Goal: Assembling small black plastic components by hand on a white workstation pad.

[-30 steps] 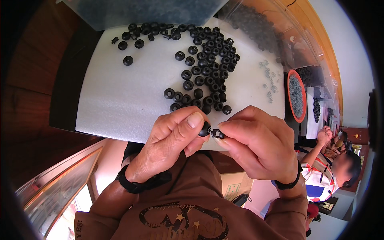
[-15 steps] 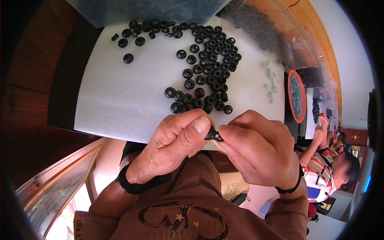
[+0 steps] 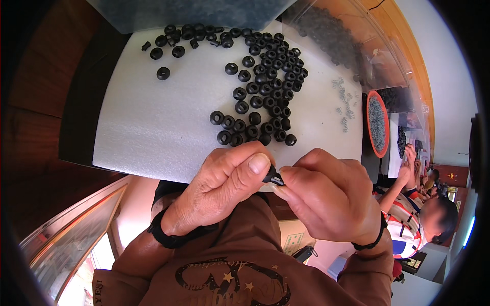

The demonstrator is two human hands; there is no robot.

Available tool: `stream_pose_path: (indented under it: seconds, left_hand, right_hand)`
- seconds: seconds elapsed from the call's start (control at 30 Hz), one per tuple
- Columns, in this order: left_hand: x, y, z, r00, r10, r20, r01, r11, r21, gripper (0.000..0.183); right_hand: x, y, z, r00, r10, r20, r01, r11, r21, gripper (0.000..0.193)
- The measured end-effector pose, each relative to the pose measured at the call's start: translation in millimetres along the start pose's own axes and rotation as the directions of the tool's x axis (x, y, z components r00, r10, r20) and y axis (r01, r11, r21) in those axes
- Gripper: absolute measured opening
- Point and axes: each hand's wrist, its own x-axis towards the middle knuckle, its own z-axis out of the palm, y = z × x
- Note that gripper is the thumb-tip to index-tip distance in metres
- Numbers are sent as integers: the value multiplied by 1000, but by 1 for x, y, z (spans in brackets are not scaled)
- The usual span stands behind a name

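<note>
Close in front of my body, both hands pinch small black pieces just off the table's near edge. Thumb and fingers of my left hand (image 3: 222,181) are closed on a round black ball with a hole (image 3: 268,174), mostly hidden behind the thumb. My right hand (image 3: 332,196) pinches a small black piece (image 3: 277,179) against the ball's right side; how deep it sits in the ball I cannot tell. Just beyond my fingers, many loose black balls with holes (image 3: 254,118) are spread over the white foam sheet (image 3: 153,122).
More balls and small spool-shaped black pieces (image 3: 146,46) lie at the far left. Clear plastic bits (image 3: 344,102) are scattered on the right. A large translucent bin (image 3: 189,13) stands at the back, an orange basket (image 3: 387,127) on the right. Another person (image 3: 413,224) works beyond it.
My right hand has shifted slightly down and right. More of the small black piece shows between the hands, now tilted downward to the right. My left hand has barely moved.
</note>
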Motion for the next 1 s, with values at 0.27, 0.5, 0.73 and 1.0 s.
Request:
stream_pose_path:
  seconds: [0.27, 0.5, 0.73, 1.0]
  left_hand:
    - [2, 2, -4, 993, 83, 87, -86, 996, 23, 50]
    - [2, 7, 1, 998, 19, 67, -16, 999, -47, 47]
    - [7, 4, -4, 995, -18, 97, 24, 998, -56, 48]
    - [10, 6, -4, 998, -51, 48, 51, 999, 8, 47]
  right_hand:
    - [21, 27, -10, 924, 143, 355, -314, 813, 490, 60]
    - [31, 41, -5, 848, 54, 527, -397, 724, 565, 51]
    - [26, 45, 11, 831, 152, 535, -537, 471, 700, 33]
    - [26, 55, 18, 889, 103, 447, -418, 581, 698, 35]
